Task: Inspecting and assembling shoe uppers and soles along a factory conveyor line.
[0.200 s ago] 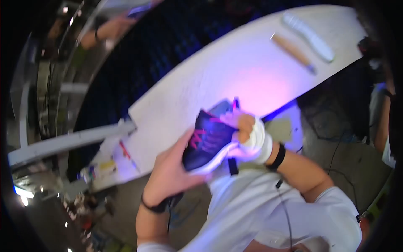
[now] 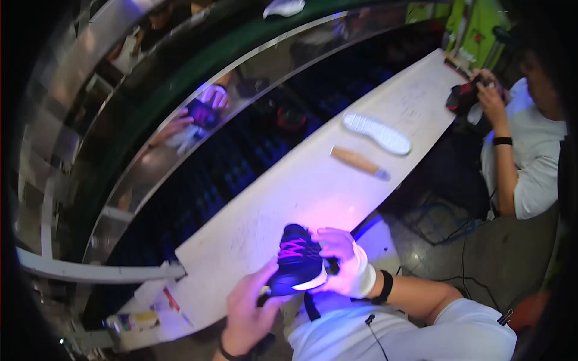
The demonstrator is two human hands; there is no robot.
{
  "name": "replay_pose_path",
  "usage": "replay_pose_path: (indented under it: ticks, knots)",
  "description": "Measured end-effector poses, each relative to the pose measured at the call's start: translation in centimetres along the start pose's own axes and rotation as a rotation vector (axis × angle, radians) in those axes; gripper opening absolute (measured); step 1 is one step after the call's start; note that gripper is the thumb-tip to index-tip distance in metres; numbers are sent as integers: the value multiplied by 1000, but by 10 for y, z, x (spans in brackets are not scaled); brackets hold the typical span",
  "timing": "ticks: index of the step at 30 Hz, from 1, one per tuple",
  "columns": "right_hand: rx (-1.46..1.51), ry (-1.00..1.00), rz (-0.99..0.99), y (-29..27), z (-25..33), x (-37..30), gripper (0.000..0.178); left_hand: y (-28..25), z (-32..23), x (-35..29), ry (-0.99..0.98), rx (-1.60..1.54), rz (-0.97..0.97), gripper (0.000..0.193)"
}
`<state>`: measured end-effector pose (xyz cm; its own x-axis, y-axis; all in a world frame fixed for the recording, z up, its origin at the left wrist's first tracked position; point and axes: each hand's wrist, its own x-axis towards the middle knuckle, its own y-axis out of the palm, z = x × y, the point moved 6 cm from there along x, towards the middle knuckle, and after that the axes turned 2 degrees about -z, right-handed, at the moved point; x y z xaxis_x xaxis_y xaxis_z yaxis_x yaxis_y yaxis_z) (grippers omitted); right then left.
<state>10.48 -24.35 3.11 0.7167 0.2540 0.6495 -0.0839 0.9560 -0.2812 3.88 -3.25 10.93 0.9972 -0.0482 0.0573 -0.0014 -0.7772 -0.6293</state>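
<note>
I hold a dark blue sports shoe with pink laces and a white sole edge above the near edge of a long white workbench. My left hand grips it from below at the heel end. My right hand, wrapped in white at the wrist with a black band behind it, holds the shoe's right side, fingers curled over its top. Violet light falls on the shoe and the bench around it.
On the bench farther right lie a wooden-handled tool and a white shoe sole. A co-worker in a white shirt at the right holds a dark shoe. A dark conveyor runs behind the bench. Small bottles stand at the bench's left end.
The view has swung, so the bench and shoe sit differently in the picture. Both hands keep their hold on the shoe, which has turned slightly in them.
</note>
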Motion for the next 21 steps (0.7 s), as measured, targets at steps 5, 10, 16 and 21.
replay_pose_path:
  ticks: [5, 10, 16, 21]
  knots:
    - [177, -21, 175, -46, 34, 42, 65, 101, 7, -17, 287, -50, -141, 72]
    - [151, 56, 199, -47, 30, 25, 66, 130, 48, -26, 139, -279, -350, 43]
    - [55, 33, 254, -52, 21, 38, 68, 110, 6, 4, 228, -376, -413, 34]
    - [381, 105, 172, -54, 1, 28, 69, 108, -4, 20, 363, -354, -406, 49]
